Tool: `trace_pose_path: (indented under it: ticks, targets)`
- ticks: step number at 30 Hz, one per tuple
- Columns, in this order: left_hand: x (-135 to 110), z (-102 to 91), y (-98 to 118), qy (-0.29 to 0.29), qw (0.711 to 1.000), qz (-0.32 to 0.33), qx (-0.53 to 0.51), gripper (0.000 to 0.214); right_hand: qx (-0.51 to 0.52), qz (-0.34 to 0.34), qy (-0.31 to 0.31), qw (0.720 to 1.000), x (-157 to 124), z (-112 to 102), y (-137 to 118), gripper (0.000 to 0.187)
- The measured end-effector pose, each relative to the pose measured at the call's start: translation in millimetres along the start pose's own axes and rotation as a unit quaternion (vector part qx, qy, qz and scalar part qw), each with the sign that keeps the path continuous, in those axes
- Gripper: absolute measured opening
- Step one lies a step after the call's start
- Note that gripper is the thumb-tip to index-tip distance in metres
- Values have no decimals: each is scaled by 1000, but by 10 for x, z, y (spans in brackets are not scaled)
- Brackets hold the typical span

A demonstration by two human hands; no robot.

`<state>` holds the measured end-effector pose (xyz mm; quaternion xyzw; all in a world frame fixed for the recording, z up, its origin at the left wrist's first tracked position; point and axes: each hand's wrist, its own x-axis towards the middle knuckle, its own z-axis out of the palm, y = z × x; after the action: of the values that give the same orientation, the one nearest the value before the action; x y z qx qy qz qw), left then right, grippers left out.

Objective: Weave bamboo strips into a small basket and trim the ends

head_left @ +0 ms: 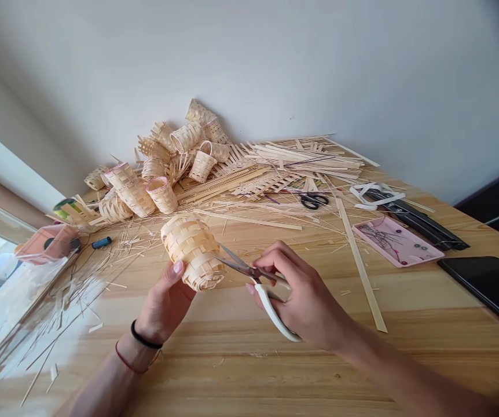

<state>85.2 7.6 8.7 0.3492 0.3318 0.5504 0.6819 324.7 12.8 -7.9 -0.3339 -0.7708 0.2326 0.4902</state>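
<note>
My left hand (165, 301) grips a small woven bamboo basket (193, 249), held on its side above the wooden table (241, 359). My right hand (297, 295) holds white-handled scissors (256, 284). Their blades are parted and point left, with the tips right at the basket's lower rim. A black band and a red cord circle my left wrist.
A heap of finished little baskets (162, 168) and loose bamboo strips (288, 159) fills the back of the table. Black scissors (314, 200) lie among the strips. A pink tray (395, 240), a dark phone (490, 286) and a long strip (360, 266) lie to the right. Slivers litter the left edge.
</note>
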Motion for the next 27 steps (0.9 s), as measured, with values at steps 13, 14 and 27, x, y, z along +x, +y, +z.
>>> trace_pose_path:
  ticks: [13,14,27]
  targets:
    - [8,-63,-67,12,999,6,30,54,-7,5,-22,1000,1,26,28,25]
    - [9,-67,-69,5,1000,7,28,54,-11,10,-20,1000,2,26,33,24]
    - [-3,-60,-8,52,997,13,48,72,-8,-37,9,999,-1,10,21,28]
